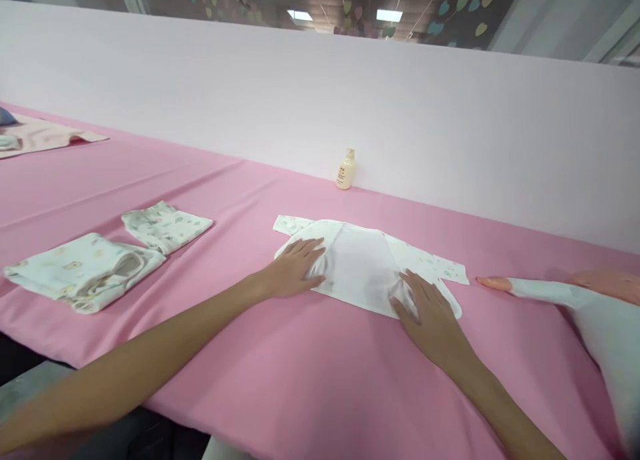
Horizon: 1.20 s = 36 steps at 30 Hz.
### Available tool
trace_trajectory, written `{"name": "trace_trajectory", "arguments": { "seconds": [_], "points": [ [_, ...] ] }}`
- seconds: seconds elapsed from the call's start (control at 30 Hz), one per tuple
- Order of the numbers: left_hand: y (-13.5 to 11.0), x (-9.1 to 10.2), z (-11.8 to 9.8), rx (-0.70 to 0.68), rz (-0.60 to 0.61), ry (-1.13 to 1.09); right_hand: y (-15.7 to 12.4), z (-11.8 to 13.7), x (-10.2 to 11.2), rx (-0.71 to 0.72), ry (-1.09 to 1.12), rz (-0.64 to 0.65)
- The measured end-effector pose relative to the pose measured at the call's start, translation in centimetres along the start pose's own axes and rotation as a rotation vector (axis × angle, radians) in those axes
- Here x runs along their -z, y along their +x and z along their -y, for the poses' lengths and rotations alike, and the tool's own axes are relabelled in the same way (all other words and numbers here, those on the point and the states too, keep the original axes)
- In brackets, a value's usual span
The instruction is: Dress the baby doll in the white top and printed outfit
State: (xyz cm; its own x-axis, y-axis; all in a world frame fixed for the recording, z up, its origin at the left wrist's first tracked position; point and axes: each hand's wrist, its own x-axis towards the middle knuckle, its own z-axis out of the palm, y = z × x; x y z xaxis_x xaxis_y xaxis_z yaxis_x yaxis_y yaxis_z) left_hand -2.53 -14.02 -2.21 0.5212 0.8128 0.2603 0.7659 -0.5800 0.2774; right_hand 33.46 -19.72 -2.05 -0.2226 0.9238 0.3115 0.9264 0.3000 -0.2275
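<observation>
A small white garment (357, 263) lies spread on the pink cloth, with patterned sleeve-like strips (445, 268) sticking out at both sides. My left hand (295, 268) rests on its left part, fingers stretched out and apart. On the right part lies my right hand (425, 313), its fingers also extended and touching the fabric. Small wrinkles show in the white cloth beside both hands. Neither hand grips anything that I can see.
Left on the pink tablecloth (210, 360) are a folded patterned garment (65, 263) and a smaller folded one (170, 227). A cream pump bottle (346, 171) stands by the white wall (300, 100). White and orange fabric (600, 313) lies at right, a pale pink cloth (50, 133) far left.
</observation>
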Motion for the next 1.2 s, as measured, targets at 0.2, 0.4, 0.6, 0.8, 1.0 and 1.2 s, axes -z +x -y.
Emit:
{"name": "trace_trajectory", "arguments": {
  "seconds": [0.2,0.4,0.6,0.8,1.0,1.2],
  "points": [
    [6.6,-0.2,1.2,0.067,-0.072,-0.01,-0.9,-4.1,-0.1,-0.095,-0.023,0.078],
    [10.2,-2.1,3.1,0.182,0.148,0.08,-1.5,-4.1,-0.7,-0.092,-0.06,0.098],
    [13.2,-1.3,1.7,0.197,0.096,0.296,-2.0,-4.4,-0.9,-0.033,-0.094,0.052],
    [20.6,-4.9,-5.8,-0.106,-0.002,0.093,-1.7,-4.1,-0.7,0.004,-0.068,-0.038],
    [22.7,-10.6,-8.9,-0.07,0.173,-0.018,-1.7,-4.0,-0.3,0.026,-0.016,0.115],
    [22.4,-11.6,-8.1,-0.071,0.113,-0.022,-1.7,-4.0,-0.2,0.019,-0.041,0.081]
  ]
}}
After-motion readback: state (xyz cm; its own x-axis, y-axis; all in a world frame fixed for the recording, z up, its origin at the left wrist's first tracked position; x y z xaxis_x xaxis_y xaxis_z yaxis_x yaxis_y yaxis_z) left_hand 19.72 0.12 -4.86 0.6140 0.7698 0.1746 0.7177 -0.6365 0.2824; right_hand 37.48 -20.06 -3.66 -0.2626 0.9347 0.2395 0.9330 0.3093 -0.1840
